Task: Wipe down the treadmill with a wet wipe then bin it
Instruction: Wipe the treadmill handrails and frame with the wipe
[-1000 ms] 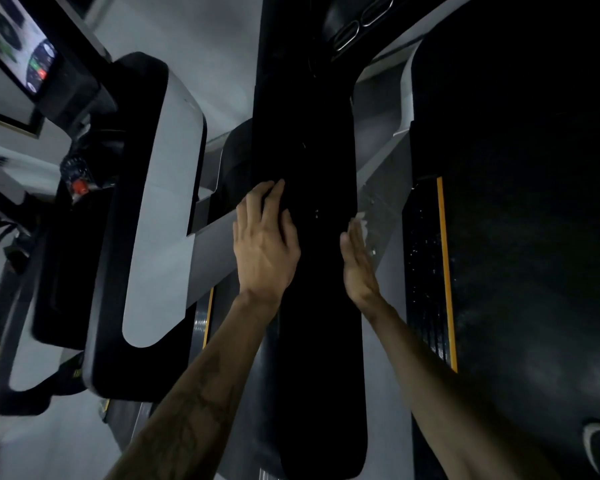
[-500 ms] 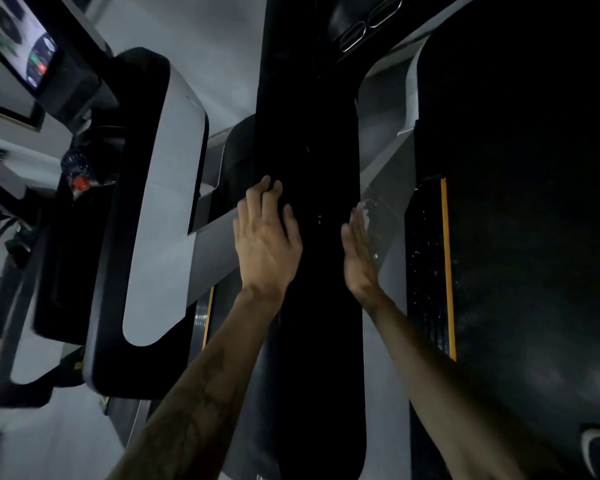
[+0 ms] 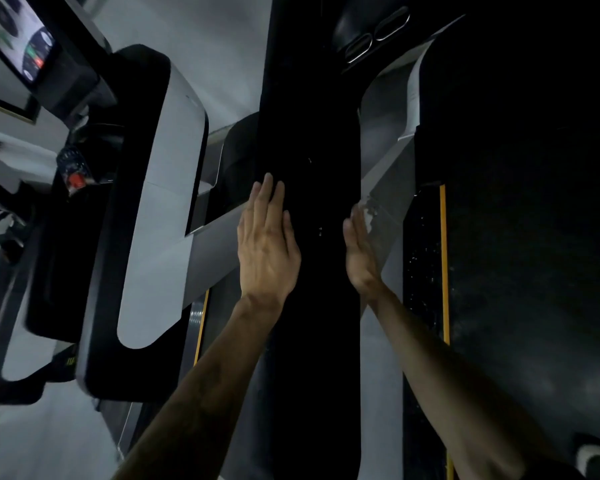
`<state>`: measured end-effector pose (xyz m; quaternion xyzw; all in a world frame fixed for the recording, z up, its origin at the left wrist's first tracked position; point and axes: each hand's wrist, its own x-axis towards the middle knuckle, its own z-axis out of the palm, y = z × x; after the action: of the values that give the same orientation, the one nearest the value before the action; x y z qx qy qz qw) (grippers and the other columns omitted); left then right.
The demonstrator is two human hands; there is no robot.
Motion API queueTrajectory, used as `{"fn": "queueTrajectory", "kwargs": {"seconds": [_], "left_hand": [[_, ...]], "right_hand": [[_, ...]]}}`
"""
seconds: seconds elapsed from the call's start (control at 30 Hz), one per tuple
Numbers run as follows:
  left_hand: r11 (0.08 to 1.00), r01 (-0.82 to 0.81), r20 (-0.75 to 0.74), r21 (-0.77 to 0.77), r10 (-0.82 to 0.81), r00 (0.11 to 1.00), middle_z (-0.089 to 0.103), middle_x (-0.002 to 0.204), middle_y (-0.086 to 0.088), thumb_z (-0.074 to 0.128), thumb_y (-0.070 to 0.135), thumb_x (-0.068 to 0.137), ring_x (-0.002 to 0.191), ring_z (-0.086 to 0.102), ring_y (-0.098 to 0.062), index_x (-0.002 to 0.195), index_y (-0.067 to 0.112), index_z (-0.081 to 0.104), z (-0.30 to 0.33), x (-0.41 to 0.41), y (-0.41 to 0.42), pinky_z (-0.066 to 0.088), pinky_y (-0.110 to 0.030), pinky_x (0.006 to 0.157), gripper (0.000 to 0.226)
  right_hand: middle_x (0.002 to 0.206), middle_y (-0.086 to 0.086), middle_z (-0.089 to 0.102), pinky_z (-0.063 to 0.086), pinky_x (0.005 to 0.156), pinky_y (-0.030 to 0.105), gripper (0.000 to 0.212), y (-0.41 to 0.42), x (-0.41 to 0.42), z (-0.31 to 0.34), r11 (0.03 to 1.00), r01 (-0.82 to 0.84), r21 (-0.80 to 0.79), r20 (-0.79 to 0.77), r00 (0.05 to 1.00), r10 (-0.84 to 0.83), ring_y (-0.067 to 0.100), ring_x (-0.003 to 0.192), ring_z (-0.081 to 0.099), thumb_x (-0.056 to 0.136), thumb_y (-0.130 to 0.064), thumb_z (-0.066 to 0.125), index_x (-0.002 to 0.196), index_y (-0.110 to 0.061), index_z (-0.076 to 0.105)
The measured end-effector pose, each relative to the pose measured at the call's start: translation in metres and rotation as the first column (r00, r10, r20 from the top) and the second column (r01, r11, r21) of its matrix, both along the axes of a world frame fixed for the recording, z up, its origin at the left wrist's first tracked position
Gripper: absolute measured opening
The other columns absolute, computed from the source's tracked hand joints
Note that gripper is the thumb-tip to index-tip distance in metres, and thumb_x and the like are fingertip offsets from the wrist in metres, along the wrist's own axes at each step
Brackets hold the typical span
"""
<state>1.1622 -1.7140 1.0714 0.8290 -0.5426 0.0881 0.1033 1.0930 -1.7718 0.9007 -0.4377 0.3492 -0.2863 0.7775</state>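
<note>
Both flat — left hand (image 3: 267,247), right hand (image 3: 359,251) flank handrail (image 3: 312,133); wipe seemingly hidden.

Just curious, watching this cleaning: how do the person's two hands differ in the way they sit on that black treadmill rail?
The left hand lies flat with its back to the camera on the left part of the black rail; the right hand shows edge-on against the rail's right side. The left hand's fingers reach further up the rail than the right's. Both have straight fingers. No wipe shows clearly under either.
</note>
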Motion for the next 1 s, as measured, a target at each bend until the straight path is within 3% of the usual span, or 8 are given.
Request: {"fn": "queueTrajectory", "kwargs": {"seconds": [0.1, 0.23, 0.47, 0.57, 0.67, 0.8, 0.9, 1.0], "left_hand": [[1.0, -0.018, -0.051, -0.008, 0.018, 0.999, 0.035, 0.165, -0.006, 0.036, 0.022, 0.11, 0.154, 0.029, -0.021, 0.154, 0.008, 0.044, 0.001, 0.0, -0.003, 0.031, -0.049, 0.123, 0.046], [1.0, -0.016, -0.093, -0.016, 0.015, 0.996, 0.037, 0.164, -0.006, 0.038, 0.021, 0.109, 0.153, 0.031, -0.022, 0.152, 0.008, 0.046, 0.003, -0.001, -0.002, 0.037, -0.051, 0.119, 0.045], [0.999, -0.02, -0.075, -0.031, 0.018, 0.997, 0.043, 0.16, -0.007, 0.041, 0.019, 0.107, 0.147, 0.04, -0.026, 0.147, 0.006, 0.052, 0.004, -0.002, -0.003, 0.042, -0.053, 0.113, 0.044], [0.999, -0.025, -0.084, -0.041, 0.021, 0.996, 0.043, 0.16, -0.006, 0.042, 0.02, 0.107, 0.147, 0.041, -0.025, 0.147, 0.007, 0.052, 0.005, -0.001, -0.003, 0.043, -0.054, 0.113, 0.043], [0.999, -0.019, -0.092, -0.049, 0.014, 0.996, 0.044, 0.159, -0.005, 0.042, 0.02, 0.107, 0.146, 0.042, -0.024, 0.146, 0.008, 0.053, 0.005, 0.0, -0.003, 0.043, -0.054, 0.111, 0.042], [0.999, -0.02, -0.111, -0.043, 0.015, 0.994, 0.042, 0.16, -0.004, 0.04, 0.023, 0.108, 0.146, 0.041, -0.023, 0.148, 0.009, 0.051, 0.005, 0.0, -0.004, 0.042, -0.054, 0.112, 0.044], [0.999, -0.019, -0.09, -0.038, 0.015, 0.996, 0.042, 0.16, -0.005, 0.039, 0.022, 0.108, 0.146, 0.041, -0.024, 0.149, 0.009, 0.051, 0.005, 0.0, -0.005, 0.042, -0.053, 0.113, 0.045], [0.999, -0.012, -0.083, -0.04, 0.008, 0.996, 0.042, 0.16, -0.006, 0.039, 0.019, 0.108, 0.148, 0.04, -0.024, 0.149, 0.008, 0.051, 0.004, 0.002, -0.005, 0.042, -0.051, 0.114, 0.044]], "right_hand": [[0.17, -0.016, -0.007, -0.001, 0.13, 0.042, 0.061, -0.01, 0.01, 0.012, 0.992, 0.017, -0.126, -0.01, 1.0, -0.018, 0.0, 0.155, -0.007, 0.11, -0.048, 0.027, 0.163, -0.031, 0.002], [0.171, -0.012, -0.002, 0.001, 0.13, 0.042, 0.057, 0.043, -0.013, 0.011, 0.958, 0.059, -0.28, 0.088, 0.996, -0.036, 0.01, 0.158, -0.003, 0.111, -0.035, 0.032, 0.162, -0.025, 0.009], [0.172, -0.01, -0.007, -0.003, 0.129, 0.039, 0.06, -0.001, 0.007, 0.017, 0.995, 0.003, -0.096, -0.032, 0.999, -0.007, 0.0, 0.155, -0.008, 0.111, -0.047, 0.025, 0.163, -0.029, 0.003], [0.172, -0.004, -0.008, -0.007, 0.127, 0.028, 0.062, 0.004, 0.007, 0.041, 0.977, 0.024, -0.211, -0.006, 1.0, -0.026, 0.004, 0.156, -0.009, 0.111, -0.04, 0.026, 0.165, -0.019, 0.004], [0.172, -0.003, -0.003, 0.0, 0.129, 0.035, 0.06, 0.037, -0.009, 0.034, 0.938, 0.049, -0.344, 0.025, 0.999, -0.043, 0.009, 0.158, -0.005, 0.111, -0.031, 0.031, 0.164, -0.013, 0.01], [0.172, -0.007, -0.005, 0.001, 0.13, 0.042, 0.059, 0.033, -0.008, 0.015, 0.976, 0.029, -0.214, 0.0, 1.0, -0.029, 0.004, 0.156, -0.007, 0.111, -0.035, 0.027, 0.164, -0.019, 0.006], [0.172, -0.006, -0.009, -0.004, 0.128, 0.037, 0.063, 0.005, 0.009, 0.029, 0.992, 0.04, -0.122, -0.044, 0.998, -0.046, 0.002, 0.155, -0.01, 0.109, -0.044, 0.023, 0.164, -0.021, 0.002], [0.171, -0.003, -0.008, -0.005, 0.129, 0.035, 0.063, 0.001, 0.014, 0.05, 0.971, 0.055, -0.233, -0.026, 0.998, -0.063, 0.007, 0.157, -0.009, 0.109, -0.041, 0.026, 0.164, -0.019, 0.004]]}}
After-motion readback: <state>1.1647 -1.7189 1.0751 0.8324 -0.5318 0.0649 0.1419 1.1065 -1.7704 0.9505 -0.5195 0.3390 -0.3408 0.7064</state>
